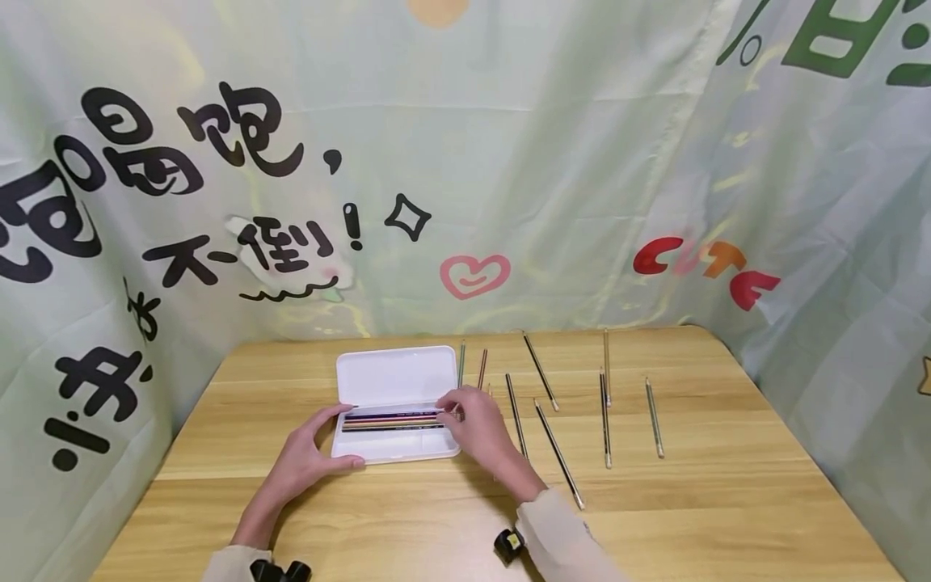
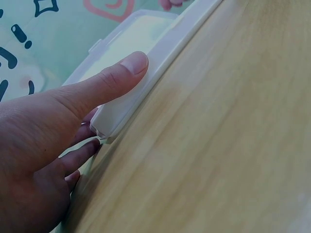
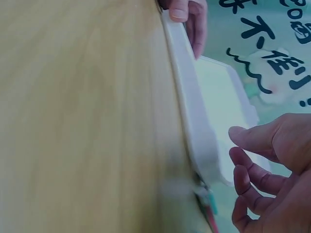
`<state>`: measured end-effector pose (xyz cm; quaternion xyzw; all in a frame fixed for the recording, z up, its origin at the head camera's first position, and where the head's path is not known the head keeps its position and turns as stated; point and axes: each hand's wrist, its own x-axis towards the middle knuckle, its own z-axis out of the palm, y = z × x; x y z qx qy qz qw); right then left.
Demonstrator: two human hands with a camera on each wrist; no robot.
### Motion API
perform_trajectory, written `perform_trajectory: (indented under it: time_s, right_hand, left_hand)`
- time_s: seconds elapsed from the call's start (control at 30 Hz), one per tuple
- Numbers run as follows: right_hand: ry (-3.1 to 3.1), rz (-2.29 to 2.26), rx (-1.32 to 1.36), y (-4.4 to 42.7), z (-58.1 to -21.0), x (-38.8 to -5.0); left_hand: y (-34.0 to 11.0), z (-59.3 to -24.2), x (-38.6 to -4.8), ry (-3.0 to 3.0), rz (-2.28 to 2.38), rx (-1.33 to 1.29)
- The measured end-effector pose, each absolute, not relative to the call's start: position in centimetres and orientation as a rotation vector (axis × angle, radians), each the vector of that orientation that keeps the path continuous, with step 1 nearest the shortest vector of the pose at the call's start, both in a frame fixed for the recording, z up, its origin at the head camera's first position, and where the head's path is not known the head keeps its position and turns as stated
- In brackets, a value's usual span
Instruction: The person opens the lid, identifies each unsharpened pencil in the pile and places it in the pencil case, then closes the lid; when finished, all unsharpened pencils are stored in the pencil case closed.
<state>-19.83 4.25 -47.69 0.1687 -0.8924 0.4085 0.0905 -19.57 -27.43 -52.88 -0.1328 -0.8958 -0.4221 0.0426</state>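
A white pencil case [image 1: 396, 453] lies with its lid [image 1: 396, 376] raised at the back. Inside its tray is a row of several pencils [image 1: 393, 422], lying lengthwise. My left hand [image 1: 309, 453] holds the case's left end, thumb along the front and fingers spread toward the back corner; the left wrist view shows the thumb [image 2: 133, 65] on the front wall. Over the right end of the tray is my right hand [image 1: 476, 424], its fingers loosely bent near the pencil ends. The right wrist view shows a gap between thumb [image 3: 248, 136] and fingers, with nothing visible between them.
Several loose pencils are scattered right of the case, among them a dark one [image 1: 558, 453] close to the right forearm and a greenish one [image 1: 655, 419] farthest right. A printed curtain [image 1: 553, 202] hangs behind the wooden table [image 1: 727, 501].
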Motion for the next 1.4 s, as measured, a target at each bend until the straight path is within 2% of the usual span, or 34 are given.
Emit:
perform_trajectory:
  time_s: [0.33,0.63,0.87,1.4]
  right_hand:
    - [-2.643,1.174,0.394,9.1,-46.9,-17.9]
    - [-2.754,1.013,0.285,12.3,-47.6,-16.3]
    - [-2.933,0.903,0.234,13.0,-47.8,-15.5]
    - [-2.938,0.979,0.237,13.9,-47.8,-16.4]
  left_hand:
    - [-27.0,-53.0,-19.5,-2.734,-1.299,-0.410]
    - [-26.9,-52.8,-19.3,-2.732,-1.297,-0.420]
    - [-27.1,-52.7,-19.4,-2.738,-1.284,-0.416]
    - [-27.4,-52.6,-19.4,-2.743,-1.296,-0.416]
